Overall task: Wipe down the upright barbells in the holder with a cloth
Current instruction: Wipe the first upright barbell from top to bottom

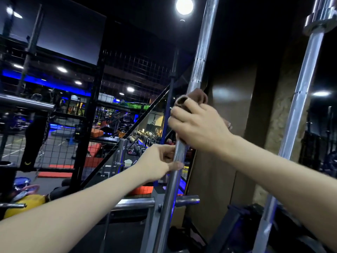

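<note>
The near barbell (197, 57) is a long silver shaft standing upright through the middle of the view, leaning slightly right toward the top, with knurled stretches broken by a smooth ring just above the cloth (191, 99). The cloth is brown and bunched, wrapped around the shaft under the right hand (198, 125), whose fingers curl round cloth and bar together; only a folded lump of the fabric shows above the knuckles. Just below, the left hand (160, 161) pinches the bare shaft between thumb and fingertips, its fingers partly hidden behind the bar. A second barbell (300, 84) stands well to the right, its collar (321, 21) near the top corner. Both bars run out of the picture at top and bottom, so their ends and the holder that carries them cannot be made out among the dark shapes below. Behind, a black wire-mesh rack (87, 110) and distant gym floor are dim and blurred.
</note>
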{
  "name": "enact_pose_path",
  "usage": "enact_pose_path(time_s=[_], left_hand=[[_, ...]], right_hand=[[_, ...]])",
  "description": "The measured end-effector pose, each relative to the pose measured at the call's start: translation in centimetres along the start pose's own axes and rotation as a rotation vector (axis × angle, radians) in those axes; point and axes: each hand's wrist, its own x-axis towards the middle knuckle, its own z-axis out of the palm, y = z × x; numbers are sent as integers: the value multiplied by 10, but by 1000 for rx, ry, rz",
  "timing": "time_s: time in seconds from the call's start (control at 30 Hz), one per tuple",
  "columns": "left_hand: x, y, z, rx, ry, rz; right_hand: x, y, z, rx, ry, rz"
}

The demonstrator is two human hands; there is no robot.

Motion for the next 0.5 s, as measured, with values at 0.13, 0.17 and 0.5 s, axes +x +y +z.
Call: enact_pose_path(time_s=[0.13, 0.17, 0.5], left_hand=[[1, 3, -1, 147, 11, 18], [2, 2, 0, 146, 20, 22], [5, -4, 1, -14, 18, 2]], right_hand=[[28, 46, 8, -156, 61, 186], [31, 45, 11, -164, 89, 250], [-11, -8, 6, 39, -27, 120]])
